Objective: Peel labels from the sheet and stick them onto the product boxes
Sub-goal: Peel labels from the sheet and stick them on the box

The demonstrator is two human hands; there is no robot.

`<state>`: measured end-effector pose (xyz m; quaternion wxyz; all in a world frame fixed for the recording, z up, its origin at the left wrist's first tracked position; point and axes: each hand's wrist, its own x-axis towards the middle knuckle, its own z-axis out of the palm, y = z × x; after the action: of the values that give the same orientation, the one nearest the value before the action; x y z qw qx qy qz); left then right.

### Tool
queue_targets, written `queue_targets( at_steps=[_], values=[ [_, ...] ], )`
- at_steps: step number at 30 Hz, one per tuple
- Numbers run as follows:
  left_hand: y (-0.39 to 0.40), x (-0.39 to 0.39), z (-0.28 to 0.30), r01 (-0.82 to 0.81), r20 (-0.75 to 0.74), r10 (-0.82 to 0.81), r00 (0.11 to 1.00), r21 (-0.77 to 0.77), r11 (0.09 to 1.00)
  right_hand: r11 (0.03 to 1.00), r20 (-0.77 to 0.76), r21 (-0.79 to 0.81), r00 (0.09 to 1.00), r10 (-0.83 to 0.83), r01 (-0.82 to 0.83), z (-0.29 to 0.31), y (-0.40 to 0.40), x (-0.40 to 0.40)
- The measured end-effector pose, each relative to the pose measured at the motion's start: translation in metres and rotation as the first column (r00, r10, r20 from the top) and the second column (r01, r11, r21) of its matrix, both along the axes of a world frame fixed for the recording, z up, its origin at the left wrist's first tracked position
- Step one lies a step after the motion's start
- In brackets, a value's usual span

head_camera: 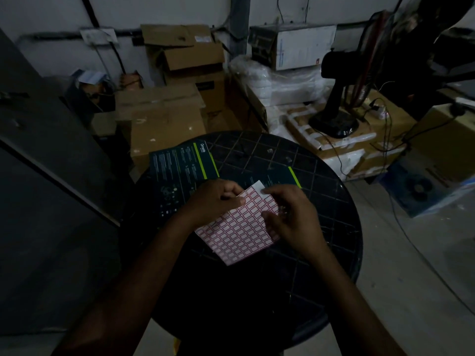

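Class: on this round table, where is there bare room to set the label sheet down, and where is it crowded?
Bare patches: the near part of the table, below the label sheet, and the far-right top beyond the right hand. Crowded: the far-left, covered by a dark product box, and the middle, where the left hand and right hand hold the sheet.

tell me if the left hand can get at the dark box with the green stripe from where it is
Probably yes: the left hand holds the label sheet, and the box lies flat just beyond it with nothing between, though it must release the sheet.
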<state>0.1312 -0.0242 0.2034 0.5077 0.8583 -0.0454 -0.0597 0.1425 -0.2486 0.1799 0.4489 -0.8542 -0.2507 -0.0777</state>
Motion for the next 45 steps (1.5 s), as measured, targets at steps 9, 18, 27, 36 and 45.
queue_targets(
  at_steps=[9,18,27,36,45],
  values=[
    [-0.001,0.000,0.004,-0.008,-0.009,0.007,1.000,-0.053,0.999,0.960,0.284,-0.175,0.945,-0.164,0.219,0.008,0.024,0.003],
    [-0.001,-0.002,0.006,-0.004,0.064,0.006,0.998,-0.037,0.999,0.965,0.239,-0.160,0.957,-0.168,0.209,0.018,0.036,0.002],
    [-0.001,-0.001,0.002,-0.008,0.076,0.009,0.997,-0.004,1.000,0.978,0.154,-0.076,0.971,-0.181,0.194,0.016,0.034,0.007],
    [0.001,0.006,-0.004,-0.020,0.134,0.013,0.991,0.050,0.999,0.947,0.336,-0.247,0.935,-0.116,0.207,0.015,0.031,0.011],
    [0.000,0.005,-0.003,-0.042,0.116,0.031,0.993,0.090,0.995,0.980,0.188,-0.123,0.973,-0.132,0.157,0.014,0.038,0.012]
  ],
)
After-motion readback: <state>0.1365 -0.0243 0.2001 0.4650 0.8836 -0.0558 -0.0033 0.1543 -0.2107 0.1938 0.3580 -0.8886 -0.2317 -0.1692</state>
